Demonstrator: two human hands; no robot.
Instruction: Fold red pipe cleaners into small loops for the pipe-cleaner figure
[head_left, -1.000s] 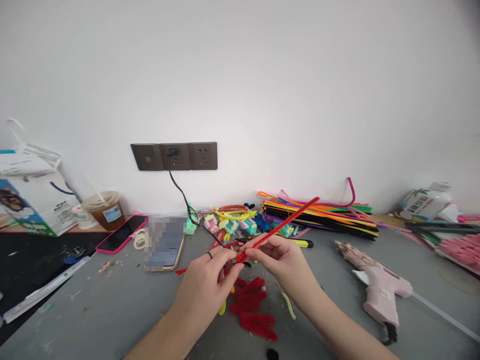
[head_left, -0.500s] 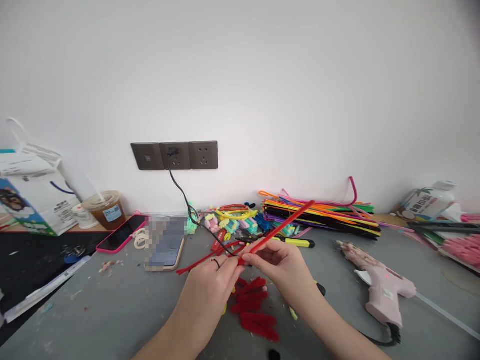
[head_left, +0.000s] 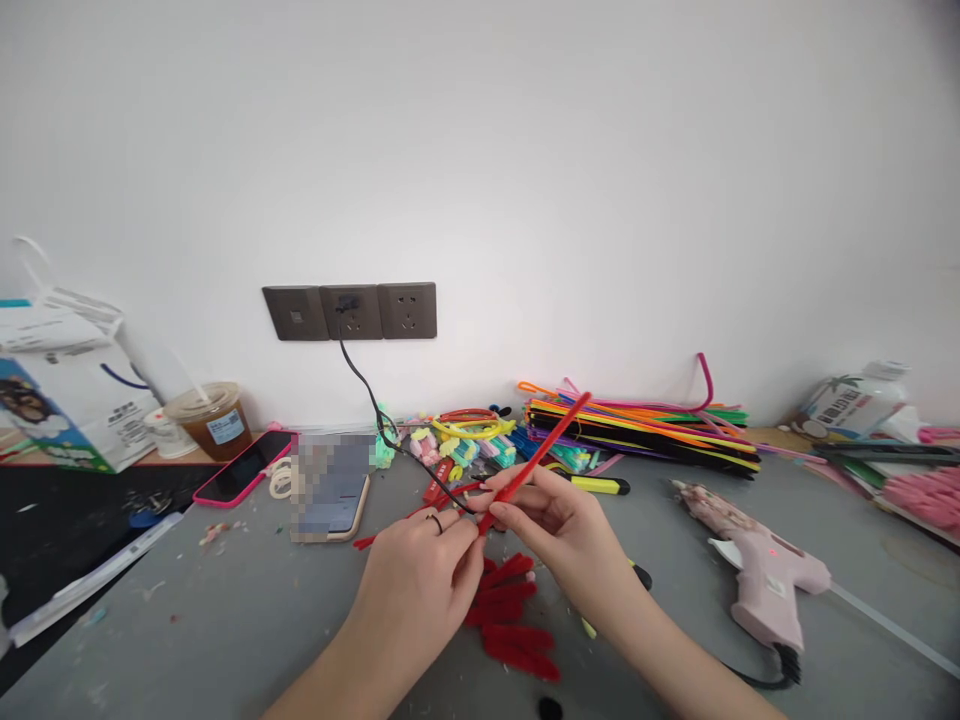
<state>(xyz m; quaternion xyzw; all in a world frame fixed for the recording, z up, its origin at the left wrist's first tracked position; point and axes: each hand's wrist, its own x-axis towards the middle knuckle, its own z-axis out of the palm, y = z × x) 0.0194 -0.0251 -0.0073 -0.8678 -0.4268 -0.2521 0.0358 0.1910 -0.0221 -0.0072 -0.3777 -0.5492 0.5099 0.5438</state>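
Left hand (head_left: pixel 420 575) pinched the lower end of a red pipe cleaner (head_left: pixel 546 448), right hand (head_left: pixel 568 530) gripped it just above; on my feed I saw it slant up-right | coloured bundle (head_left: pixel 645 438) lay behind | pink glue gun (head_left: pixel 772 572) lay to the right | folded red pieces (head_left: pixel 514 637) lay below the hands.

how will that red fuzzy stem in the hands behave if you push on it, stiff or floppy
The red stem is probably fairly stiff, as its free end juts straight past the right hand. It may bend and hold shape if it resembles the bent magenta stem. Being so thin, it is likely light.
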